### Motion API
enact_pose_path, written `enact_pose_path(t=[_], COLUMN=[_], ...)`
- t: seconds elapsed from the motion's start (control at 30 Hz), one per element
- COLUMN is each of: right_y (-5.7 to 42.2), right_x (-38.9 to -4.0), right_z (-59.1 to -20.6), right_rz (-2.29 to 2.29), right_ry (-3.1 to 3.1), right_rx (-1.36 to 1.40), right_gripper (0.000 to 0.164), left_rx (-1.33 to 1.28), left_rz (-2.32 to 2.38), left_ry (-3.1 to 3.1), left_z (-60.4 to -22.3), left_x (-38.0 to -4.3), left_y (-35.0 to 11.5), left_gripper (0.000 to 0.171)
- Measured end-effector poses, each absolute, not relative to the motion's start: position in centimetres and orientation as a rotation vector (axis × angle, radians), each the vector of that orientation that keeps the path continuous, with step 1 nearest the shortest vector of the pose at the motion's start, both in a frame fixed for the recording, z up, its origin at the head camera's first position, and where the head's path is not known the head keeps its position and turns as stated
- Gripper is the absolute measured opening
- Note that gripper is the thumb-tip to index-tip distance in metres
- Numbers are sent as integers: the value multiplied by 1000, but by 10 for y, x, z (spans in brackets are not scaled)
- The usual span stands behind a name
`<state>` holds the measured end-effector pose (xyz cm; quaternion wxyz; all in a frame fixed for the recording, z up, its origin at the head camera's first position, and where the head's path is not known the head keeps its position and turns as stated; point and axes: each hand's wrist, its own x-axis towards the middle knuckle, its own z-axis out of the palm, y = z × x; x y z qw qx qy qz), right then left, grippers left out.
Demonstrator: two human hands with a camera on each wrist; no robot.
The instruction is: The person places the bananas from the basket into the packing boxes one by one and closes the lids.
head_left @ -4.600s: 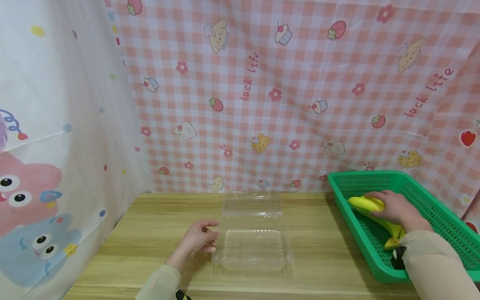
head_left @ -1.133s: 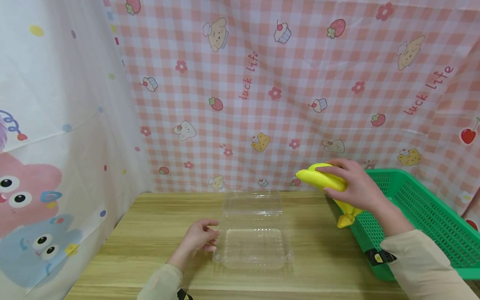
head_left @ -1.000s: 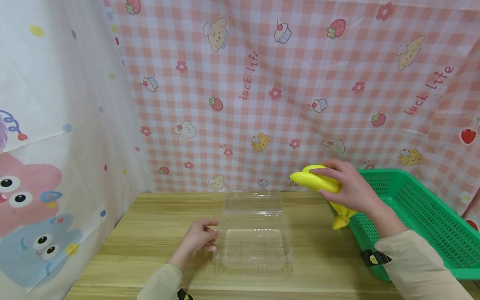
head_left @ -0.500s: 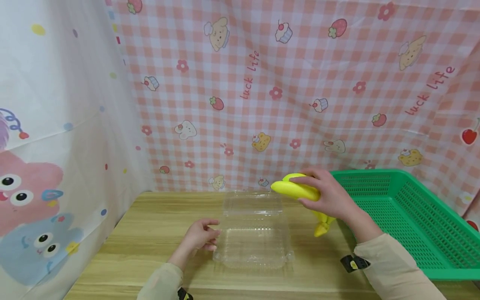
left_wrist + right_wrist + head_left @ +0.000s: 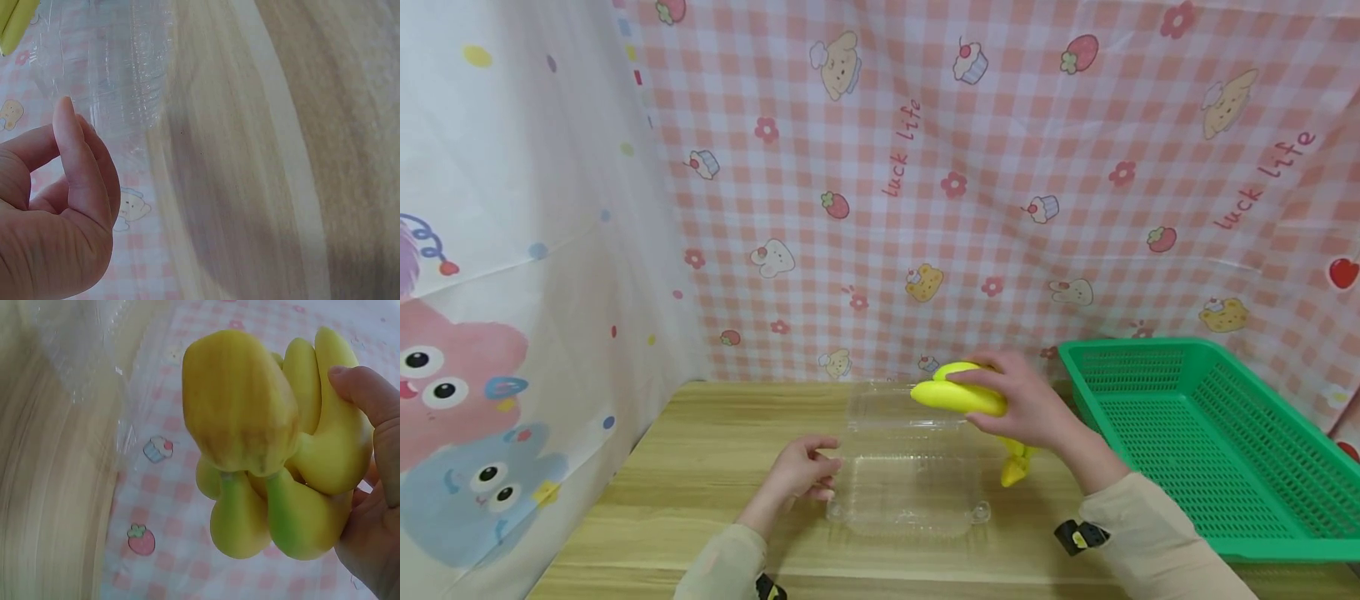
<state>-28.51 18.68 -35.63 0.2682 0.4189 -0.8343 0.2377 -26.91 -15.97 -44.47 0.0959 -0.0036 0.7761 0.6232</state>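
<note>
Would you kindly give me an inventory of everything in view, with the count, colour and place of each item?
banana bunch: one, yellow with some green near the stems, in the right hand
plastic container: one, clear, mid-table, lid open
basket: one, green, right side of the table
table: one, light wood-coloured, under the container
checked cloth: at least one, pink and white, behind the table
printed curtain: one, mostly white, at the left
wrist devices: two, black and yellow, one per wrist
sleeves: two, beige, on the forearms
left hand: one, bare, at the container's left edge
right hand: one, bare, gripping the bananas
</note>
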Motion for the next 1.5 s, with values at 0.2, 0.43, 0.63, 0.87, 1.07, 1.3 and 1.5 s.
enact_pose_path(t=[0.2, 0.43, 0.63, 0.87, 1.07, 1.3, 1.5], right_y=[171, 155, 144, 132, 125, 119, 112], right_x=[-282, -282, -283, -282, -283, -285, -282], right_z=[-359, -364, -369, -375, -383, -395, -401], right_rz=[645, 604, 563, 498, 464, 433, 429], right_ry=[-2312, -2318, -2318, -2372, -2412, -2441, -2500], right_rx=[1171, 1239, 1303, 1349, 1376, 1367, 1368], right_gripper=[46, 47, 47, 50, 54, 53, 52], left_rx=[-11, -1, -4, -10, -4, 4, 13], left_rz=[1842, 1849, 1841, 1837, 1824, 1823, 1814], left_ry=[2307, 2300, 2308, 2307, 2315, 2312, 2326], left_z=[-444, -445, -445, -445, -446, -445, -446], left_x=[-269, -270, -270, -270, -271, -271, -271], left_y=[-160, -160, -159, -159, -159, -159, -160], left_gripper=[42, 42, 42, 42, 43, 43, 44])
